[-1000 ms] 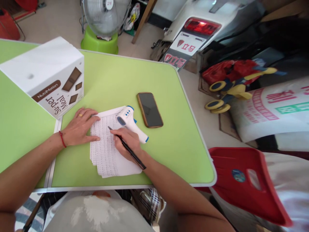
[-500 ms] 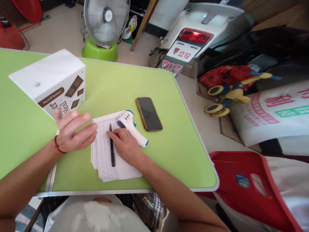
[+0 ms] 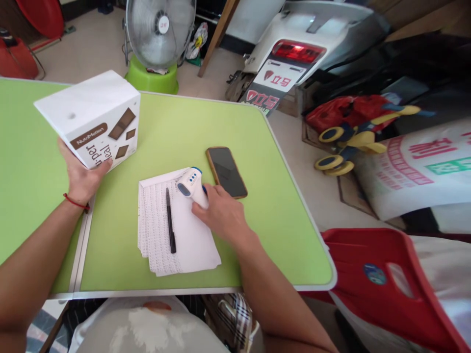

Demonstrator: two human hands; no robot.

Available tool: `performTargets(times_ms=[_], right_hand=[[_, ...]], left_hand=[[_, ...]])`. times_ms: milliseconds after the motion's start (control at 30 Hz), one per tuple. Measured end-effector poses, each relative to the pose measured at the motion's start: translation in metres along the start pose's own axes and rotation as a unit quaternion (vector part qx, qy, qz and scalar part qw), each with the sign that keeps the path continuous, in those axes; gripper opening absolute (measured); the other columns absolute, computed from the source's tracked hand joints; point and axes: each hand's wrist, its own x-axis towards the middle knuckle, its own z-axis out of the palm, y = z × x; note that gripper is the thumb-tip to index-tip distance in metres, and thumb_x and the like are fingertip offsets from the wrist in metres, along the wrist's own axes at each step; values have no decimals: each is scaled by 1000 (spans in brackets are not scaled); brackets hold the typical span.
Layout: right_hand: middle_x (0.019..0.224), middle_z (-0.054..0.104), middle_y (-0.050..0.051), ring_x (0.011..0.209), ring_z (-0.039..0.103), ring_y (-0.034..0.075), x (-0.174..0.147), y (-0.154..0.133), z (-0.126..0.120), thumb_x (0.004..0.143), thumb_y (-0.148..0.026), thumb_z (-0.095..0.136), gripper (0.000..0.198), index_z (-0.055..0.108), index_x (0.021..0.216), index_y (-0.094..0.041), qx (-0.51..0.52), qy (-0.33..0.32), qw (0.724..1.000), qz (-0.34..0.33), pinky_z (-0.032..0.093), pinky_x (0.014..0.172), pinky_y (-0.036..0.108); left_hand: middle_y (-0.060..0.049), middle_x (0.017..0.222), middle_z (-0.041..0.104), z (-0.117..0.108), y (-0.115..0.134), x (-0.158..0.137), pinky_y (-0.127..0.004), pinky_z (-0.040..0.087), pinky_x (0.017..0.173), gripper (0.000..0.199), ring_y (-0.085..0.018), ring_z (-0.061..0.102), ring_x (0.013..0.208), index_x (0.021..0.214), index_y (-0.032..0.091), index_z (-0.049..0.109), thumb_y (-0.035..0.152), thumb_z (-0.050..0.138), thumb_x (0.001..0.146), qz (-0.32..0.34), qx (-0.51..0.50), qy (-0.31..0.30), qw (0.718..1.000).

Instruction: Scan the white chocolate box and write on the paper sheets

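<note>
My left hand (image 3: 81, 176) grips the near lower corner of a white NutriMotion box (image 3: 99, 110), thumb on the printed face and fingers partly hidden behind it. The box is tilted over the left half of the table; whether it touches the tabletop I cannot tell. My right hand (image 3: 225, 214) is closed round the handle of a white and blue infrared thermometer (image 3: 192, 184), its head over the top edge of a stack of handwritten papers (image 3: 196, 247). On those sheets lies a black pen (image 3: 170, 223). Just beyond my right fingers is a phone (image 3: 227, 171) with a brown edge.
The green table (image 3: 184, 122) has a metal-edged seam on the left. Beyond it stand a fan (image 3: 160, 29) on a green stool and a white scooter (image 3: 294, 54). A red chair (image 3: 371, 255) is close at the right, near a large printed sack (image 3: 415, 171).
My left hand has gone from open in the air to holding the box, which has shifted right. My right hand has moved from beside the pen onto the thermometer's handle.
</note>
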Motion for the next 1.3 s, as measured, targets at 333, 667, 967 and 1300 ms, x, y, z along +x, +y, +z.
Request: performTargets(times_ms=[333,667,967,1300], right_hand=[[101,67,9,82,64,22,-11,-24,-14,73,-36,64,45,55,114,-21,413,-2,911,-5,53,68,36],[69,54,-1,58,48,13,-29,-44,-14,74,-58,67,41,52,85,-22,642,-171,744,-75,45,53,27],[73,52,-1,62,49,14,-31,-56,-1,77,-59,66,42,53,93,-22,685,-194,701,-43,45,59,29],[82,53,0,70,52,13,-35,-57,6,80,-56,65,41,51,96,-22,713,-261,648,-54,46,67,31]], left_hand=[[-6,116,64,9,4,-9,-47,52,92,61,-30,61,108,113,18,55,43,83,64,-91,-150,40,984],[-15,115,66,22,28,-26,-55,52,89,64,-34,63,103,112,14,57,48,82,64,-176,-142,-165,960],[-16,119,63,24,28,-24,-54,51,92,65,-33,62,108,119,14,53,50,77,70,-158,-146,-203,955],[-16,122,62,21,31,-23,-53,50,92,69,-35,60,110,119,14,52,52,78,67,-168,-140,-207,954]])
